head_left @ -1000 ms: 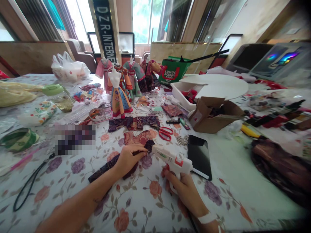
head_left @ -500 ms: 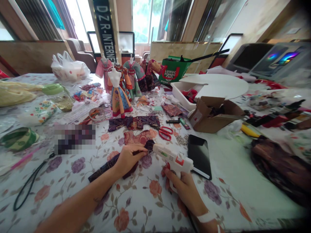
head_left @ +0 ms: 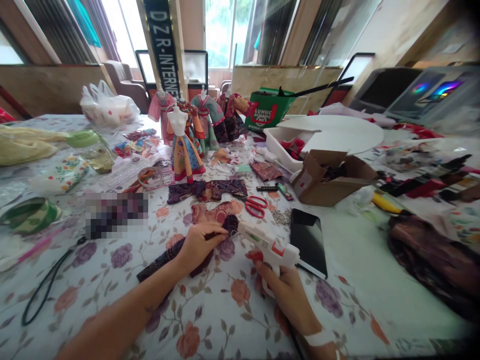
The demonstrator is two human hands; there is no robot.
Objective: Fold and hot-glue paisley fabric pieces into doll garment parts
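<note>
The left hand (head_left: 198, 247) is nearly closed, its thumb and fingers pinching the dark patterned fabric (head_left: 230, 225) near one end, nearer the wearer than the red scissors (head_left: 256, 206) and to their left. The rest of that fabric runs under the hand and out along the surface (head_left: 210, 320). The right hand (head_left: 287, 287) is wrapped around the grip of the white glue gun (head_left: 268, 241), on the wearer's side of the scissors. The gun's nozzle points left at the raised end of the fabric; whether the two touch is too small to tell.

The surface wears a white cloth printed with flowers. Just left of the scissors lie an orange patterned piece (head_left: 212, 212) and, slightly farther back, more dark cut fabric (head_left: 225, 190). To their right and nearer the wearer is a flat black device (head_left: 308, 242); beyond it, to the scissors' right, stands an open cardboard box (head_left: 326, 182). Behind the scissors and to the left, a white dress form (head_left: 177, 120) in a yellow and blue skirt stands before others in robes. Farther behind the scissors are a green bag (head_left: 266, 107), a lettered pillar (head_left: 161, 45), an armchair (head_left: 127, 82) and bright windows (head_left: 225, 35).
</note>
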